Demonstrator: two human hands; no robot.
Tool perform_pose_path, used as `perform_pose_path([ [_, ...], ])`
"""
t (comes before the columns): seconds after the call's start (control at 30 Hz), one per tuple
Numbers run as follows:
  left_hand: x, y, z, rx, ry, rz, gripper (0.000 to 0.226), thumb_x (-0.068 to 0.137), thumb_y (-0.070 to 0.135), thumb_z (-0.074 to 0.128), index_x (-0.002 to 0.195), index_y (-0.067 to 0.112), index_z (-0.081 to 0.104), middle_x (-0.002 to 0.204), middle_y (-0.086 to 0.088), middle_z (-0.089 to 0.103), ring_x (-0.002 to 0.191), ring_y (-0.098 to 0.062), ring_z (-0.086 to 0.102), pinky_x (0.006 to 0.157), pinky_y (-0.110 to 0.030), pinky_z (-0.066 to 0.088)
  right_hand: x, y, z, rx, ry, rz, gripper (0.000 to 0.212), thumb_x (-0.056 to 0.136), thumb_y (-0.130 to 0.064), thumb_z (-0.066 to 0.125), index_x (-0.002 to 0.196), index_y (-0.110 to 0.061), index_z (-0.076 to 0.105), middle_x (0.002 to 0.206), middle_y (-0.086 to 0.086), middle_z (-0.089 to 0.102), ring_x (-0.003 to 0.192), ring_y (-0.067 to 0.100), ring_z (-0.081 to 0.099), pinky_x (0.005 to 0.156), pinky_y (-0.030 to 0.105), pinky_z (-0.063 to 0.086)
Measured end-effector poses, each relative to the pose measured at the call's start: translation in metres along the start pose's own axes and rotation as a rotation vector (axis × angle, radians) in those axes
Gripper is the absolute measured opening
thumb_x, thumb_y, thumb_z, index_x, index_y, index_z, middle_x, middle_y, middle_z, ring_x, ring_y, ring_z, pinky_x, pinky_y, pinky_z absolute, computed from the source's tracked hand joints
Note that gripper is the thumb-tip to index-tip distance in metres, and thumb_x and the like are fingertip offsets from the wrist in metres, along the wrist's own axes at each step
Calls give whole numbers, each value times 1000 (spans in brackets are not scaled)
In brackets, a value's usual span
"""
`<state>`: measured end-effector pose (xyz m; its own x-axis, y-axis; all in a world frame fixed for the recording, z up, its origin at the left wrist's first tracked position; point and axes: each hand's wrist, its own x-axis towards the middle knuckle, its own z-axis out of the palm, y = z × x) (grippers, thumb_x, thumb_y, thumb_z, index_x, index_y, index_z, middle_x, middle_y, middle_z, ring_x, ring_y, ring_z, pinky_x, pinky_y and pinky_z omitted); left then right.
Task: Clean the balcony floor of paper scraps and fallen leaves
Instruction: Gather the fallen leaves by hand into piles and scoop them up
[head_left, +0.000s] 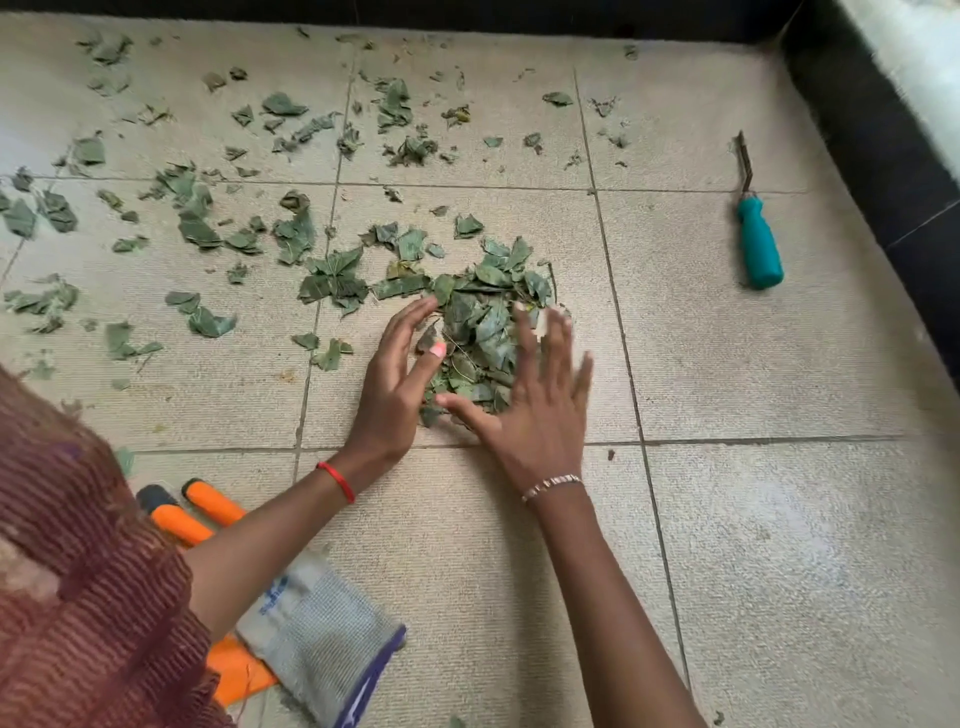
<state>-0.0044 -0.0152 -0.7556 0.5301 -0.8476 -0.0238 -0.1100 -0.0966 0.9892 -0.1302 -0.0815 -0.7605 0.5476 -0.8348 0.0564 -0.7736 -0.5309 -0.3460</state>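
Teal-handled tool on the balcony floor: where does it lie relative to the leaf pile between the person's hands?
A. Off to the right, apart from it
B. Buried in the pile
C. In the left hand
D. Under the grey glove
A: the teal-handled tool lies alone on bare tile, right of the leaf pile.

Two hands were in view: the left hand (396, 382) and the right hand (535, 410). One heap of leaves (478, 332) lay between them; the scattered leaf scraps (197, 218) were too many to count. There was one teal-handled tool (759, 244), one grey glove (317, 634), and two orange handles (197, 514).
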Motion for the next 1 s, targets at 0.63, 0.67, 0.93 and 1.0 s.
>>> perform_pose_path([
  [0.63, 13, 8, -30, -250, 280, -190, 45, 94, 34, 41, 129, 9, 54, 137, -2, 52, 121, -1, 46, 93, -8, 36, 27, -45, 4, 553, -89, -64, 105, 69, -85, 8, 147, -19, -15, 151, -3, -26, 138, 9, -24, 112, 37, -12],
  [0.67, 13, 9, -40, -273, 312, -211, 40, 99, 28, 38, 128, 5, 53, 137, -4, 52, 120, -3, 47, 92, -7, 37, 13, -42, 3, 451, -114, -191, 103, 71, -83, 19, 147, -21, -13, 151, -3, -27, 139, 11, -25, 113, 40, -12],
  [0.93, -21, 14, -79, -374, 427, -303, 34, 103, 23, 26, 103, 14, 59, 118, -2, 59, 117, -9, 51, 99, -18, 36, -65, -64, 31, -60, -140, -588, 104, 68, -85, 34, 149, -23, 13, 156, 7, 11, 144, 19, 4, 113, 51, 1],
  [1.0, -28, 15, -85, -364, 454, -302, 33, 103, 22, 26, 109, 11, 57, 120, -3, 58, 120, -11, 50, 105, -22, 34, -56, -73, 35, -48, -89, -529, 94, 74, -79, 34, 148, -23, 16, 156, 7, 15, 143, 19, 7, 114, 50, -3],
])
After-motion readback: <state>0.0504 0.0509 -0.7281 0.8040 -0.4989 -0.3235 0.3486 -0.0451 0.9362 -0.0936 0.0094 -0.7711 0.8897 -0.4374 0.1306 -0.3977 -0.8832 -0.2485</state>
